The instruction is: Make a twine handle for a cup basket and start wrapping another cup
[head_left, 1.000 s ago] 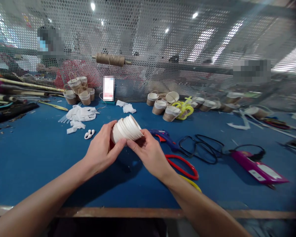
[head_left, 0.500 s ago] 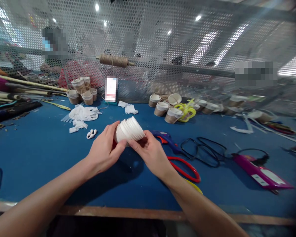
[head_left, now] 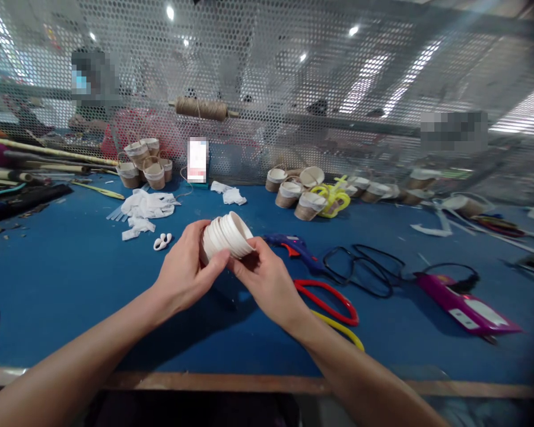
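A stack of nested white paper cups [head_left: 226,236] is held tilted above the blue table, its open mouth facing up and right. My left hand [head_left: 189,261] wraps round the lower left of the stack, thumb along the near side. At the rim end, my right hand [head_left: 264,273] grips the outer cup between thumb and fingers; some fingertips are hidden behind it. Just beyond my right hand lies a blue hot glue gun [head_left: 296,249]. A red loop [head_left: 331,302] and a yellow strip [head_left: 340,329] rest beside my right forearm.
Small twine-wrapped buckets [head_left: 155,175] stand back left, with more [head_left: 310,206] back right by yellow strips [head_left: 336,198]. White gloves [head_left: 146,204], a phone [head_left: 197,160], a purple power strip [head_left: 469,305] and a black cord [head_left: 360,270] lie about. A perforated metal screen [head_left: 258,77] rises behind, holding a twine spool [head_left: 201,108].
The cup stack has turned so its open mouth shows more, and gaps between the rims near the mouth look wider. Both hands still hold it. The view has shifted slightly.
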### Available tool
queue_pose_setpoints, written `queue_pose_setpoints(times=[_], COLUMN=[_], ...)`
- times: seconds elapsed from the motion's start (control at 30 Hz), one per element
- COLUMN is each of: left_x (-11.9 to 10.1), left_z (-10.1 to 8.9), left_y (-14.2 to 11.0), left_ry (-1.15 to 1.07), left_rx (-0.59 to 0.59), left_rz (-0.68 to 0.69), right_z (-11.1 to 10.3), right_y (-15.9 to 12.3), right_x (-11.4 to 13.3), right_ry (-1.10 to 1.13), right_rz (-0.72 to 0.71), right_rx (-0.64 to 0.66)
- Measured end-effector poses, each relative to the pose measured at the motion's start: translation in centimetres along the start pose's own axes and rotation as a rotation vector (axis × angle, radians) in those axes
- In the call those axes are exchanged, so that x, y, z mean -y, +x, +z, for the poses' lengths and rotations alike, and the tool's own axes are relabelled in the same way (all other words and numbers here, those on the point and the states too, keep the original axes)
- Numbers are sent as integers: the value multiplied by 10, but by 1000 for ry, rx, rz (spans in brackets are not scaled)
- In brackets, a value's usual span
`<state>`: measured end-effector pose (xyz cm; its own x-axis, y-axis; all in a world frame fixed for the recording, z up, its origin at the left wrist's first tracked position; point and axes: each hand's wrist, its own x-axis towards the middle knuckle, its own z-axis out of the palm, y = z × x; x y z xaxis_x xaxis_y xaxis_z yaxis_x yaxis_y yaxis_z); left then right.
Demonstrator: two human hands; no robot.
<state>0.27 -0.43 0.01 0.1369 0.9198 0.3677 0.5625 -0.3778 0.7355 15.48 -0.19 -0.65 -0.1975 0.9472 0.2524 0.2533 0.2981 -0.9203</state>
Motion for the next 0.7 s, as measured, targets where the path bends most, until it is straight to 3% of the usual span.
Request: queue_pose_setpoints(times=[0.47,0.7], left_x=[1,-3], left_z=[2,2], left_y=[0,0], left_ry=[-24,-22], left_rx=[-31,-20], left_rz=[23,-50], right_z=[3,4], right_y=[-3,-4], right_x=[3,5], right_ry=[-106,-170], right_rz=[-20,-18], right_rx=[-16,-16])
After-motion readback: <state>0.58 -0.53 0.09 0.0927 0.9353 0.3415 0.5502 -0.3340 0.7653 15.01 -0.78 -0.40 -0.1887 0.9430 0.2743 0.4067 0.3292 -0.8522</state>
